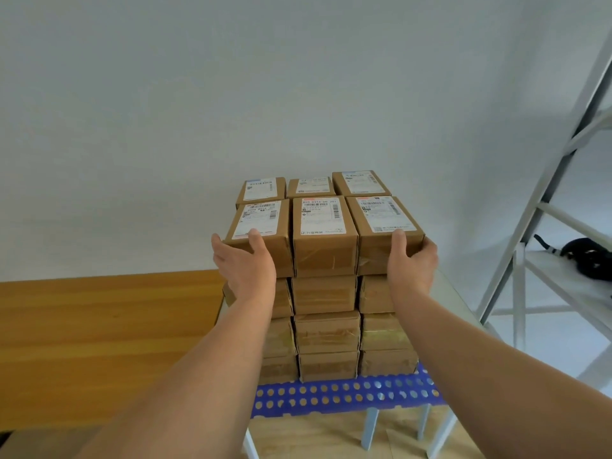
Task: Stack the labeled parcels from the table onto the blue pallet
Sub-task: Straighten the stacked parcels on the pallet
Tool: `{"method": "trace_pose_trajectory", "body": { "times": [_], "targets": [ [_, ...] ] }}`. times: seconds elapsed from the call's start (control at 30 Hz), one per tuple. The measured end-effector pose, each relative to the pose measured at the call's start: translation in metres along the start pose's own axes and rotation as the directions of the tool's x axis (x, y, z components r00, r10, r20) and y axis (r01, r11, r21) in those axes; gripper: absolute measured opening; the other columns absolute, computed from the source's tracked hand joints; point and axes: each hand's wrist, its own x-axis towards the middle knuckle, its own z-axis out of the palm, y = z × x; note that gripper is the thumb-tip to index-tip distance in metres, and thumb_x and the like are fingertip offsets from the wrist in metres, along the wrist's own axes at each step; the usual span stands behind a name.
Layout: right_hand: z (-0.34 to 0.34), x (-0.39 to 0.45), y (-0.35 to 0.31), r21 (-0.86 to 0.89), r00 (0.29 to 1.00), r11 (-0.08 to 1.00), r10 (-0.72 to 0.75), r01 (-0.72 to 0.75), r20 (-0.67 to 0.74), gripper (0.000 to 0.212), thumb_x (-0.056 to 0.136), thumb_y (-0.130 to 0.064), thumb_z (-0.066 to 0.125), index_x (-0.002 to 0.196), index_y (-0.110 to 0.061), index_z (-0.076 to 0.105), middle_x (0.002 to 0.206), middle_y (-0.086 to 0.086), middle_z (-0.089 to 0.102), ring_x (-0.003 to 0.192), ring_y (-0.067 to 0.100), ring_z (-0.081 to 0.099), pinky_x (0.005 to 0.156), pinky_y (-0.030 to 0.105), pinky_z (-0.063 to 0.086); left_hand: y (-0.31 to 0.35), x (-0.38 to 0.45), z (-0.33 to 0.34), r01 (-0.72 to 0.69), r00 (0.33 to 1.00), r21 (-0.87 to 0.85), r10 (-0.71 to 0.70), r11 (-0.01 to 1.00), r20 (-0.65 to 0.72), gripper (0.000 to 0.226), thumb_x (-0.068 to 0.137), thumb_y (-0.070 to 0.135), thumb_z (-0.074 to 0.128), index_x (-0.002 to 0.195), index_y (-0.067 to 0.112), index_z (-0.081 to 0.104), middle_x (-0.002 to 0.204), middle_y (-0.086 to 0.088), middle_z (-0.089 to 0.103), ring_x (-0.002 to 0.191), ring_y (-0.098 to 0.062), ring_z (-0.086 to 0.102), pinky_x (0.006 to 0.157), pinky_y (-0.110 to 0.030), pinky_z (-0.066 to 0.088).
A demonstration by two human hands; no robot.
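Observation:
Brown cardboard parcels with white labels stand several layers high on the blue perforated pallet (344, 394). The top layer shows two rows of three. My left hand (243, 263) grips the front-left top parcel (261, 217) at its left corner, thumb over the top front edge, fingers along the left side. My right hand (412, 260) grips the front-right top parcel (381, 213) the same way at its right corner. The middle front parcel (323, 220) sits tight between them. The lower layers are partly hidden behind my forearms.
A wooden table (99, 326) lies to the left of the stack. A grey metal shelf rack (546, 207) stands at the right with a black object (586, 256) on one shelf. Pale legs (369, 429) show under the pallet. A white wall is behind.

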Motion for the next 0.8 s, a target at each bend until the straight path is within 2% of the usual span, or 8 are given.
{"method": "trace_pose_trajectory", "body": {
  "times": [0.13,0.2,0.3,0.37,0.47,0.53,0.63,0.8],
  "targets": [
    [-0.006,-0.005,0.008,-0.006,0.999,0.999,-0.032,0.032,-0.003,0.067,0.093,-0.052,0.051,0.148,-0.019,0.033,0.143,-0.001,0.043,0.13,0.019,0.044,0.106,0.036,0.038,-0.015,-0.014,-0.007,-0.15,0.989,0.02,0.15,0.988,-0.012,0.078,0.095,0.047,0.051,0.154,0.024,0.005,0.159,-0.005,0.014,0.144,-0.026,0.025,0.111,-0.046,0.034],
    [-0.009,-0.01,0.015,-0.028,0.999,0.999,-0.034,0.033,-0.024,0.071,0.094,-0.051,0.051,0.151,-0.018,0.025,0.149,0.0,0.035,0.136,0.017,0.036,0.11,0.035,0.033,-0.035,-0.027,-0.011,-0.164,0.986,0.089,0.164,0.982,0.006,0.078,0.095,0.046,0.051,0.154,0.02,0.007,0.159,-0.006,0.014,0.143,-0.026,0.025,0.11,-0.044,0.033],
    [-0.013,-0.022,0.033,-0.078,0.994,0.997,-0.032,0.024,-0.109,0.061,0.094,-0.049,0.051,0.142,-0.016,0.034,0.139,0.0,0.038,0.127,0.017,0.039,0.102,0.031,0.035,-0.065,-0.045,-0.015,-0.048,0.997,0.21,0.058,0.976,-0.043,0.06,0.095,0.046,0.051,0.143,0.015,0.029,0.144,-0.011,0.032,0.12,-0.025,0.044,0.092,-0.035,0.043],
    [-0.014,-0.031,0.047,-0.113,0.992,0.994,-0.023,0.009,-0.121,0.043,0.095,-0.042,0.051,0.127,-0.015,0.044,0.125,0.001,0.045,0.114,0.018,0.045,0.093,0.03,0.038,-0.079,-0.047,-0.014,-0.111,0.993,0.27,0.116,0.957,-0.004,0.037,0.097,0.043,0.048,0.12,0.016,0.047,0.119,-0.004,0.046,0.101,-0.019,0.05,0.083,-0.034,0.045],
    [-0.013,-0.041,0.061,-0.192,1.0,0.981,-0.007,0.008,0.006,0.016,0.095,-0.022,0.051,0.109,-0.016,0.054,0.109,-0.002,0.053,0.097,0.016,0.053,0.081,0.028,0.04,-0.087,-0.044,-0.009,-0.213,0.966,0.342,0.145,0.915,0.215,0.025,0.099,0.039,0.046,0.106,0.019,0.06,0.104,0.003,0.057,0.088,-0.013,0.051,0.073,-0.029,0.038],
    [-0.011,-0.044,0.065,-0.272,0.994,0.961,-0.019,0.047,0.107,0.019,0.092,-0.013,0.051,0.108,-0.02,0.059,0.108,-0.005,0.055,0.094,0.011,0.053,0.079,0.025,0.038,-0.09,-0.043,-0.006,-0.264,0.936,0.37,0.144,0.891,0.322,0.018,0.098,0.036,0.049,0.104,0.027,0.063,0.106,0.006,0.062,0.091,-0.012,0.054,0.07,-0.025,0.037],
    [-0.007,-0.041,0.066,-0.29,0.981,0.953,-0.038,0.093,0.189,0.03,0.089,-0.008,0.052,0.113,-0.025,0.061,0.113,-0.009,0.055,0.101,0.008,0.052,0.082,0.024,0.038,-0.094,-0.039,-0.005,-0.279,0.924,0.371,0.143,0.886,0.354,0.01,0.097,0.032,0.052,0.102,0.033,0.061,0.107,0.01,0.061,0.095,-0.011,0.057,0.063,-0.019,0.037],
    [-0.003,-0.034,0.067,-0.33,0.97,0.933,-0.065,0.142,0.234,0.035,0.088,-0.008,0.054,0.119,-0.024,0.058,0.115,-0.009,0.053,0.109,0.011,0.05,0.088,0.025,0.039,-0.093,-0.032,-0.006,-0.284,0.915,0.37,0.135,0.884,0.381,0.008,0.097,0.031,0.053,0.1,0.037,0.058,0.105,0.012,0.061,0.098,-0.01,0.057,0.073,-0.024,0.044]
  ]
}}
